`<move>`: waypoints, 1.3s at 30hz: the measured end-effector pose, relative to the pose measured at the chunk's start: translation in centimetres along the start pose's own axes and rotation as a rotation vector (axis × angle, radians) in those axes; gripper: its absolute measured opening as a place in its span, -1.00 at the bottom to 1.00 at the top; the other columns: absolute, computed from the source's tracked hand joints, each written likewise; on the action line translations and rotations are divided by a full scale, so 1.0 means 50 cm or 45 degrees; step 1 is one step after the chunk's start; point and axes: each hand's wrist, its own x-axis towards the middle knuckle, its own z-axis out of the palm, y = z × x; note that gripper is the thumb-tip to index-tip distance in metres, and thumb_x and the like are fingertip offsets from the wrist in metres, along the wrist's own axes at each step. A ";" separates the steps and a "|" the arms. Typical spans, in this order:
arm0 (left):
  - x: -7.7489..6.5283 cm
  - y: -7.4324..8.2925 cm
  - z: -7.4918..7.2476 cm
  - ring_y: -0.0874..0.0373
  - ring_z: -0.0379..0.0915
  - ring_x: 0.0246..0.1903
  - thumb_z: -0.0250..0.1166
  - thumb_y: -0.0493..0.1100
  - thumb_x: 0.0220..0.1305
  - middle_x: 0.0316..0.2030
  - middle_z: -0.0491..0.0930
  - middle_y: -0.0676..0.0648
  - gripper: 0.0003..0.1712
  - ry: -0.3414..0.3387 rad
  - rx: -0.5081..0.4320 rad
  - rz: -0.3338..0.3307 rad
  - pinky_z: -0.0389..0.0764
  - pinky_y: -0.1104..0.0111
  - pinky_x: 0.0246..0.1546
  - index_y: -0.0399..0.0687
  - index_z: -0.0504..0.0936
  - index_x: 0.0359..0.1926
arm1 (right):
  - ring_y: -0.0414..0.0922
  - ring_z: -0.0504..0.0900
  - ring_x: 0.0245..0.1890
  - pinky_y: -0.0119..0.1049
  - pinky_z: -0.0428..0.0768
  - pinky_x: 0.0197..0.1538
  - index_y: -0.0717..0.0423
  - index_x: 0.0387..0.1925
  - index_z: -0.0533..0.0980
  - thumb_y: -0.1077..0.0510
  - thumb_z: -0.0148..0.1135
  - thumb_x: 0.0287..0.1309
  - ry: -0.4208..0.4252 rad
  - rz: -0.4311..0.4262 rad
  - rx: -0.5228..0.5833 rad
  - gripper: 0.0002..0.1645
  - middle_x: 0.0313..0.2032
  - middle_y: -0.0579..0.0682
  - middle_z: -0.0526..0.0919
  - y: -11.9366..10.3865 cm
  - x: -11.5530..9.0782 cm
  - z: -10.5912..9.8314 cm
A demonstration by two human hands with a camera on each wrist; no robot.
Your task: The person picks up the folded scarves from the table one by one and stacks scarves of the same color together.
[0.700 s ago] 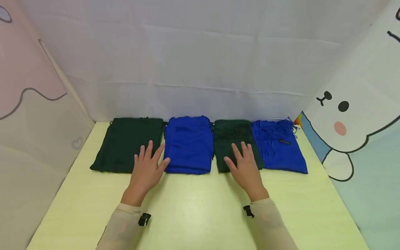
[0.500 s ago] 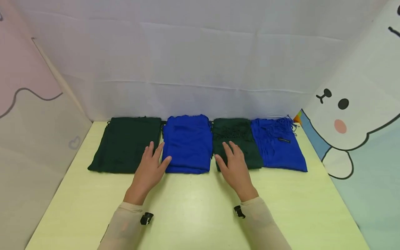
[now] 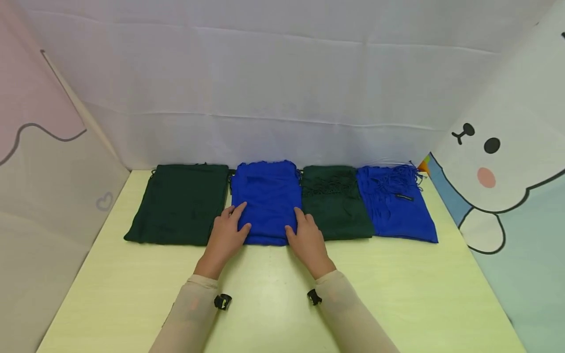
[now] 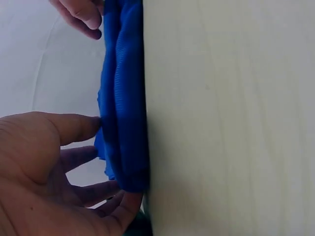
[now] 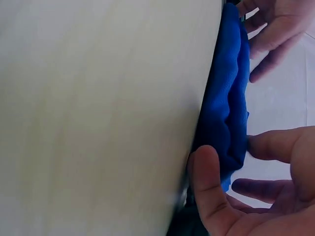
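Observation:
Four folded scarves lie in a row at the back of the pale yellow table: dark green, blue, dark green, and blue with a fringe. My left hand rests on the near left corner of the second scarf, the blue one. My right hand rests on its near right corner. In the left wrist view my left hand touches the fold with its thumb and spread fingers. In the right wrist view my right hand brackets the scarf, its thumb at the lower edge.
A white cloth backdrop closes the back. A pink and beige panel stands on the left. On the right stands a panel with a cartoon bear. Bare table stretches in front of the scarves.
Both hands have come together. The left slid right off the first green scarf, and the right slid left off the second green scarf. Both now touch the blue scarf between them.

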 end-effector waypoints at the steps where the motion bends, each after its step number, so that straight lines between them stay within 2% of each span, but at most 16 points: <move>1: -0.002 0.000 0.003 -0.36 0.12 0.32 0.18 0.00 0.44 0.44 0.13 -0.33 -0.30 -0.005 0.033 0.004 0.33 -0.22 0.23 0.02 0.23 0.52 | 0.17 0.61 -0.03 0.08 0.61 0.01 0.10 0.45 0.28 -0.01 0.18 0.39 -0.009 -0.002 -0.009 -0.30 0.11 0.24 0.48 -0.001 0.001 0.001; 6: -0.012 0.002 0.009 -0.26 0.10 0.32 0.22 0.02 0.42 0.45 0.14 -0.27 -0.35 -0.026 0.159 -0.005 0.43 -0.18 0.15 -0.04 0.36 0.45 | 0.08 0.62 -0.13 -0.01 0.63 -0.06 0.08 0.39 0.39 0.08 0.26 0.34 -0.050 -0.038 -0.051 -0.38 0.02 0.19 0.49 -0.001 0.002 0.003; 11: -0.024 0.009 0.008 -0.28 0.13 0.31 0.26 0.02 0.39 0.42 0.21 -0.29 -0.35 -0.012 0.215 0.010 0.42 -0.15 0.19 -0.10 0.41 0.41 | 0.08 0.61 -0.04 -0.04 0.62 0.03 0.14 0.31 0.47 0.15 0.31 0.28 -0.096 -0.052 -0.057 -0.43 0.02 0.19 0.49 0.000 -0.003 -0.001; 18: -0.044 0.011 0.008 -0.32 0.21 0.25 0.32 -0.02 0.34 0.35 0.30 -0.35 -0.38 0.017 0.243 0.067 0.45 -0.11 0.16 -0.17 0.48 0.35 | 0.13 0.58 0.09 -0.02 0.58 0.15 0.20 0.22 0.54 0.18 0.34 0.26 -0.134 -0.070 -0.086 -0.49 0.07 0.23 0.52 -0.003 -0.013 -0.007; 24: -0.073 0.007 0.004 -0.32 0.28 0.19 0.34 -0.03 0.33 0.31 0.34 -0.37 -0.39 0.020 0.265 0.098 0.49 -0.09 0.12 -0.20 0.51 0.32 | 0.14 0.58 0.09 -0.01 0.58 0.15 0.19 0.15 0.59 0.16 0.38 0.22 -0.174 -0.083 -0.137 -0.53 0.07 0.23 0.58 -0.001 -0.025 -0.007; 29: -0.091 0.002 0.005 -0.32 0.30 0.20 0.34 -0.01 0.33 0.29 0.37 -0.36 -0.39 0.018 0.298 0.116 0.47 -0.07 0.16 -0.20 0.52 0.30 | 0.14 0.59 0.06 0.00 0.59 0.12 0.19 0.11 0.62 0.16 0.40 0.19 -0.197 -0.090 -0.121 -0.55 0.02 0.24 0.61 -0.002 -0.040 -0.008; 34: -0.093 0.001 0.007 -0.31 0.33 0.18 0.33 0.03 0.32 0.28 0.39 -0.36 -0.37 0.020 0.359 0.141 0.46 -0.08 0.17 -0.19 0.52 0.31 | 0.15 0.59 0.05 0.00 0.60 0.10 0.20 0.12 0.61 0.16 0.40 0.19 -0.181 -0.090 -0.108 -0.54 0.02 0.25 0.61 -0.002 -0.047 -0.012; 39: -0.094 0.004 0.015 -0.32 0.33 0.17 0.29 0.07 0.34 0.29 0.39 -0.34 -0.38 0.038 0.377 0.125 0.43 -0.11 0.16 -0.16 0.52 0.30 | 0.17 0.56 0.13 0.04 0.58 0.15 0.19 0.20 0.55 0.12 0.37 0.23 -0.182 -0.079 -0.040 -0.48 0.11 0.27 0.57 0.010 -0.060 -0.019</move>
